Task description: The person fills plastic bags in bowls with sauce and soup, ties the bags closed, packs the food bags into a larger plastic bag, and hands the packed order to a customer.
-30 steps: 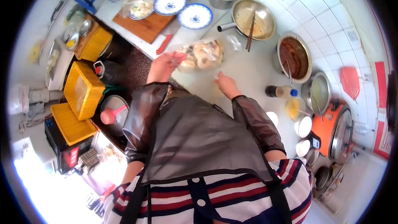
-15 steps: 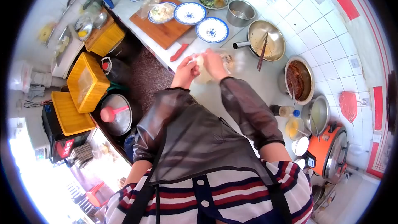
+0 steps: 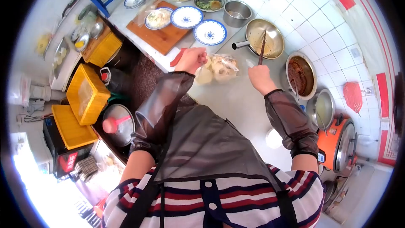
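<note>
My left hand [image 3: 192, 61] is closed with curled fingers, and what is in them, if anything, is hidden. Right beside it lies a pale, rounded piece of food [image 3: 204, 76], perhaps bread or dough. Next to that is a clear plastic bag [image 3: 225, 68] of pale food pieces. My right hand [image 3: 260, 79] is closed around the near ends of a pair of dark chopsticks [image 3: 263, 47]. Their far tips reach into a steel frying pan [image 3: 276, 42] with sauce smears. A small whitish patch shows beside my right fingers, too unclear to name.
A red handle [image 3: 177, 57] lies left of my left hand. Beyond are a wooden board [image 3: 162, 40], a plate of food [image 3: 158, 18], blue-patterned plates [image 3: 210, 32] and a steel pot [image 3: 236, 14]. To the right stand a pot of red-brown sauce [image 3: 313, 67] and an orange cooker [image 3: 331, 141].
My hands were together over the pale food; now they are apart. My right hand has moved right and taken hold of the chopsticks. My left hand has shifted slightly left.
</note>
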